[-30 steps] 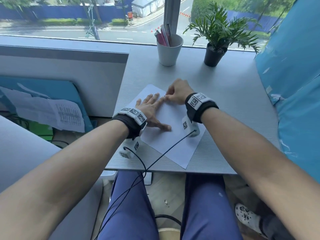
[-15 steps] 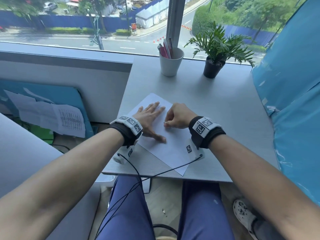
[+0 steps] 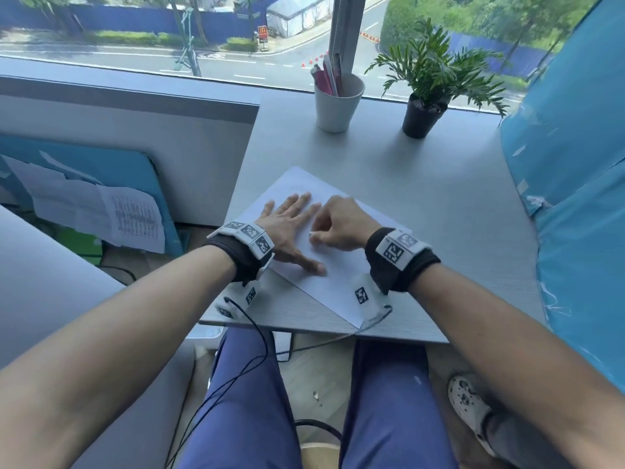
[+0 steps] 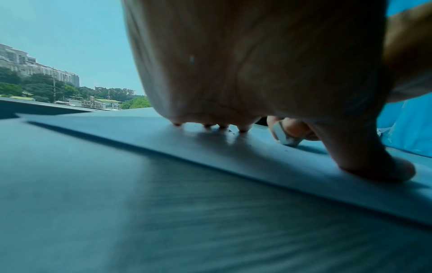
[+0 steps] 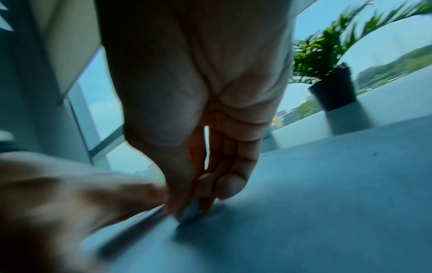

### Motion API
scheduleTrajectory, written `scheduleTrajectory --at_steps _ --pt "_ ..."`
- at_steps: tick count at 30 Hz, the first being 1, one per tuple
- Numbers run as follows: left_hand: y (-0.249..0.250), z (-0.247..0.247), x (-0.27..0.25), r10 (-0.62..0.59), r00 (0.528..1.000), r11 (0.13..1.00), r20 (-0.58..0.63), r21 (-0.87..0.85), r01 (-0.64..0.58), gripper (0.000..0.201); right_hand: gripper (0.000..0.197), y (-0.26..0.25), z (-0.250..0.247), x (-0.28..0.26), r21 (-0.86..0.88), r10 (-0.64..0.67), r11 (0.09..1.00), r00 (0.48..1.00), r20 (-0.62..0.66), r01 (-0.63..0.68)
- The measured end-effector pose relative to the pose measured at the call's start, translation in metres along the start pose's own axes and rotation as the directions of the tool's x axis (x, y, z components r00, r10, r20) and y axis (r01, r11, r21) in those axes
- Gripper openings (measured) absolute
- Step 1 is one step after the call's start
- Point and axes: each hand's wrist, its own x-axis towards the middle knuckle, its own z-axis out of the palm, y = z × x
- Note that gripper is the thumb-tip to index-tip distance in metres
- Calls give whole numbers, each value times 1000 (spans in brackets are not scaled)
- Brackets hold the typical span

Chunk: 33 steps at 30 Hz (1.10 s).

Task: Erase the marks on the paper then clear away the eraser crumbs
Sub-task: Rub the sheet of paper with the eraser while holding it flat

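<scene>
Erasing looks underway, not finished: the left hand (image 3: pixel 291 225) lies flat with fingers spread, pinning the white sheet of paper (image 3: pixel 341 282) on the grey table (image 3: pixel 439 204), while the right hand (image 3: pixel 341 228) pinches a small pale eraser (image 4: pixel 284 134) against it, and dark crumbs (image 4: pixel 230 130) remain unswept.

A sheet of paper (image 3: pixel 338 282) is laid askew on the near part of the desk (image 3: pixel 439 211), one corner reaching the front edge. The left hand (image 3: pixel 291 225) is spread upon it, left of the right hand (image 3: pixel 341 225). Behind, by the window, a cup (image 3: pixel 338 106) is stood left of a potted plant (image 3: pixel 422 113).
</scene>
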Motion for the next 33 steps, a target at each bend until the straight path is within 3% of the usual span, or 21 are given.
scheduleTrajectory --at_steps 6,8,11,17,23,28,31,33 --pt "3 -2 0 -26 1000 1000 8 10 26 142 15 11 -17 24 60 119 992 973 -196 -109" --pt "3 -1 0 -27 1000 1000 11 5 27 143 13 5 -4 11 37 93 995 985 -147 -89" --pt "3 1 -1 -29 1000 1000 3 -6 29 146 10 2 -2 -4 0 36 999 999 29 -36" --pt "5 -2 -1 -41 999 999 26 2 41 146 18 8 -18 28 71 123 991 974 -189 -111" --pt "6 -1 -1 -37 999 999 13 12 37 145 10 -9 8 -10 24 -3 1000 1000 20 3" --pt "6 -3 -1 -48 998 999 36 6 47 151 18 4 -18 22 49 100 995 980 -173 -92" --pt "6 -2 0 -45 998 999 33 15 45 152 11 -6 -1 5 42 62 997 990 -127 -57" --pt "6 -1 0 -30 999 999 16 34 29 146 23 -10 12 -12 61 23 998 999 -38 -21"
